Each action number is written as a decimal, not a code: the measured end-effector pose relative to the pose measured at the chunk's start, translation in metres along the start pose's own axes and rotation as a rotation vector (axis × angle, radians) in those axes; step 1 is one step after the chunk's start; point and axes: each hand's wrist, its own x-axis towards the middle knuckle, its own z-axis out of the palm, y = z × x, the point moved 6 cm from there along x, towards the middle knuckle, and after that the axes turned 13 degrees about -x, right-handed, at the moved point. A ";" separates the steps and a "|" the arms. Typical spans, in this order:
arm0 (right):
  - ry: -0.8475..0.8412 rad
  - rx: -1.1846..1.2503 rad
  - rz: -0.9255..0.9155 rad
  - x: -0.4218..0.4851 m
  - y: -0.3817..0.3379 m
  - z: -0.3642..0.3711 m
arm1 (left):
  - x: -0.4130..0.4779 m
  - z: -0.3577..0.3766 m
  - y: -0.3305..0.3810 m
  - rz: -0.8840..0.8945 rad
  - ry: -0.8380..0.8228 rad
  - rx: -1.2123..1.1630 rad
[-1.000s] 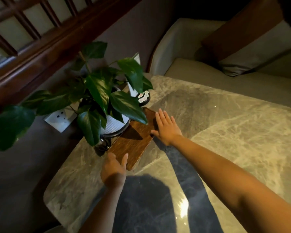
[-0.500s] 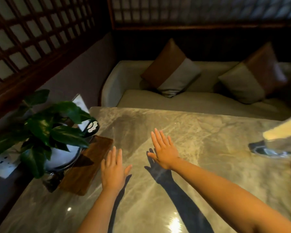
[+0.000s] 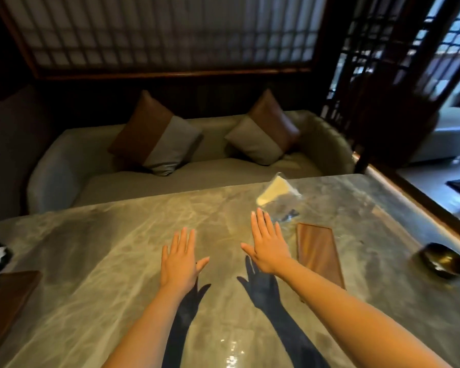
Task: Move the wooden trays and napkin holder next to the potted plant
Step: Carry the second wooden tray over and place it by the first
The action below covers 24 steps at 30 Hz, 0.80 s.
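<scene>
At the far left one wooden tray [image 3: 7, 296] sits half cut off by the frame edge, so I can't tell how it lies relative to the plant, which isn't in view at all. Left hand [image 3: 179, 261] and right hand [image 3: 268, 248] both hover flat, fingers spread, holding nothing. Just right of the right hand lies the second tray [image 3: 319, 251]: looks stiff and light, probably slides easily on the polished table [image 3: 104, 235], so pinch a long edge. Behind it the napkin holder [image 3: 279, 197] is blurry, looks clear and tippy; I'd grab it by its base.

bare forearms, no sleeves; left grip [image 3: 179, 261], right grip [image 3: 270, 248] seemingly ringless.
</scene>
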 end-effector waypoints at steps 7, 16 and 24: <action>-0.039 0.037 0.162 -0.041 0.130 0.024 | -0.003 0.076 0.108 0.090 -0.165 -0.083; -0.095 0.070 0.216 -0.045 0.222 0.066 | -0.015 0.147 0.182 0.081 -0.261 -0.052; -0.213 0.172 0.224 -0.017 0.248 0.099 | -0.032 0.181 0.191 -0.280 -0.288 -0.197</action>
